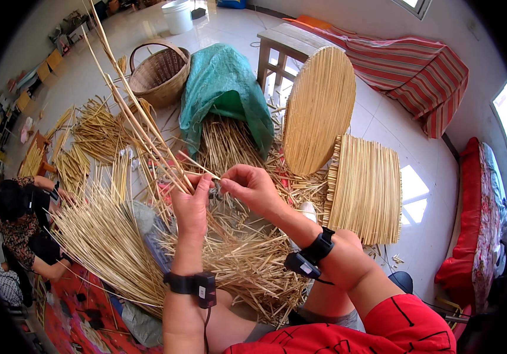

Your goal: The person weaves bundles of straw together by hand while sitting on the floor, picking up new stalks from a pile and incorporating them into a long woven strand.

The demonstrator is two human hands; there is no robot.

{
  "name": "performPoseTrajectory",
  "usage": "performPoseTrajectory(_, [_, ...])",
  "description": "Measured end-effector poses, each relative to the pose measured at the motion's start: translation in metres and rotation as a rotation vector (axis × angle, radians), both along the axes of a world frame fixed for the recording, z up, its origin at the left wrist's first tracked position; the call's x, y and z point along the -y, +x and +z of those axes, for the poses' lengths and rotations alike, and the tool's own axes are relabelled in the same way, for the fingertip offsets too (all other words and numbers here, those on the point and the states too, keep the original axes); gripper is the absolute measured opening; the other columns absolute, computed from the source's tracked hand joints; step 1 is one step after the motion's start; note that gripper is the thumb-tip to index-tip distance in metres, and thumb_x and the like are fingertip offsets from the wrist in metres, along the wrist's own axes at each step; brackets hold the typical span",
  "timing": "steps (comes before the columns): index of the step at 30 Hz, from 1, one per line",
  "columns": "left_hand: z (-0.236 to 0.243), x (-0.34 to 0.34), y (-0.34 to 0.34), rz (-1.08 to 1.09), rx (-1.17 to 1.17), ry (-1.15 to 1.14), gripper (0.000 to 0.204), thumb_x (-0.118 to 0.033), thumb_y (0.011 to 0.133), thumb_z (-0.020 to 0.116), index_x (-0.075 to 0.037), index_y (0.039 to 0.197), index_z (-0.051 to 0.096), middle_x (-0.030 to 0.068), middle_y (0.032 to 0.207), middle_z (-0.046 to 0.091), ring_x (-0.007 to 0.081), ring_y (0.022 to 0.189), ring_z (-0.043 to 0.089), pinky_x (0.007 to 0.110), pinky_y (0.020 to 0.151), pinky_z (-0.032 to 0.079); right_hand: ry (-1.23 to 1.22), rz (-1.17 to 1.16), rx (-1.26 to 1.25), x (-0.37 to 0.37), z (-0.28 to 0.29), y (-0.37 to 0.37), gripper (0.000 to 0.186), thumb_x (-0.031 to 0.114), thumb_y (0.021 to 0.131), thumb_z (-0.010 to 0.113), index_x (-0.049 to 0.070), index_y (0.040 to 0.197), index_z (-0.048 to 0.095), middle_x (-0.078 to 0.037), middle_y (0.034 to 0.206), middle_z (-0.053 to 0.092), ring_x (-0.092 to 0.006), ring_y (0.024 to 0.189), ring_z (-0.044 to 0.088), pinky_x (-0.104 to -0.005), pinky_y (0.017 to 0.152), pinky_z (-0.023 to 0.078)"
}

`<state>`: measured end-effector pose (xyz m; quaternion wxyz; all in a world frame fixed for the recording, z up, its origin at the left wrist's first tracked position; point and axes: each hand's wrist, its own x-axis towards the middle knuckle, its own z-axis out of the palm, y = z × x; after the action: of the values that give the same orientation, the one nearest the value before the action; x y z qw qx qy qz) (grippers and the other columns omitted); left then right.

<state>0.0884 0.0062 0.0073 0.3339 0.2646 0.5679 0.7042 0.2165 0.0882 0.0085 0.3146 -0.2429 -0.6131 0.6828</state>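
My left hand (191,203) is closed round a few long straw stalks (137,127), which rise up and to the left past the basket. Close beside it, my right hand (252,187) is pinched at the lower end of a stalk lying across my left fingertips. Something small and dark shows between the two hands, too small to name. Below them, a heap of loose straw pieces (253,265) lies around my legs. A fan of long thin stalks (108,242) spreads to the left of my left forearm.
A green woven sack (221,76) full of straw stands ahead, beside a wicker basket (159,74). To the right are an oval straw panel (318,112) and a rectangular straw panel (365,189), near a wooden bench (292,38). Another person (29,218) sits at the left.
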Motion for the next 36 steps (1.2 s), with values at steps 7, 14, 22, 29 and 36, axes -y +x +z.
performPoseTrajectory(7, [0.0, -0.001, 0.005, 0.039, -0.217, -0.012, 0.011, -0.012, 0.087, 0.064, -0.003, 0.081, 0.061, -0.001, 0.071, 0.058, 0.006, 0.064, 0.05, 0.021, 0.061, 0.041, 0.089, -0.129, 0.101, 0.002, -0.001, -0.002, 0.012, 0.011, 0.085, 0.064, -0.001, 0.085, 0.062, -0.001, 0.074, 0.064, -0.0058, 0.068, 0.056, -0.0224, 0.062, 0.045])
performPoseTrajectory(14, [0.0, -0.002, 0.01, -0.026, -0.099, -0.01, 0.007, -0.01, 0.087, 0.063, -0.004, 0.085, 0.061, -0.0051, 0.07, 0.054, 0.0028, 0.06, 0.044, 0.018, 0.052, 0.034, -0.077, -0.134, -0.035, 0.0, -0.004, -0.002, 0.013, 0.015, 0.089, 0.063, 0.002, 0.091, 0.06, 0.001, 0.078, 0.062, -0.0038, 0.071, 0.054, -0.0189, 0.061, 0.042])
performPoseTrajectory(22, [0.0, -0.004, 0.013, -0.095, 0.109, 0.01, 0.006, -0.01, 0.088, 0.062, -0.005, 0.089, 0.059, -0.0057, 0.068, 0.052, 0.001, 0.052, 0.04, 0.017, 0.045, 0.028, -0.073, -0.203, -0.129, 0.006, -0.001, -0.006, 0.012, 0.014, 0.09, 0.061, 0.002, 0.092, 0.06, 0.002, 0.08, 0.062, -0.0028, 0.072, 0.053, -0.0181, 0.063, 0.041])
performPoseTrajectory(29, [-0.005, 0.001, 0.009, -0.094, 0.309, -0.153, 0.008, -0.012, 0.086, 0.064, -0.006, 0.085, 0.059, -0.0024, 0.065, 0.054, 0.0021, 0.046, 0.038, 0.018, 0.04, 0.026, 0.12, -0.465, -0.254, -0.016, 0.006, -0.007, 0.008, 0.01, 0.091, 0.058, 0.004, 0.095, 0.059, 0.0, 0.081, 0.061, -0.0038, 0.074, 0.054, -0.0182, 0.063, 0.042])
performPoseTrajectory(36, [-0.012, 0.007, -0.008, -0.262, 0.217, -0.45, 0.018, -0.012, 0.077, 0.072, -0.007, 0.086, 0.058, -0.0026, 0.065, 0.054, 0.0027, 0.044, 0.038, 0.018, 0.039, 0.024, 0.089, -0.411, -0.311, -0.043, 0.034, 0.017, 0.01, 0.01, 0.093, 0.054, 0.002, 0.1, 0.056, -0.003, 0.081, 0.062, -0.0056, 0.068, 0.053, -0.0199, 0.059, 0.043])
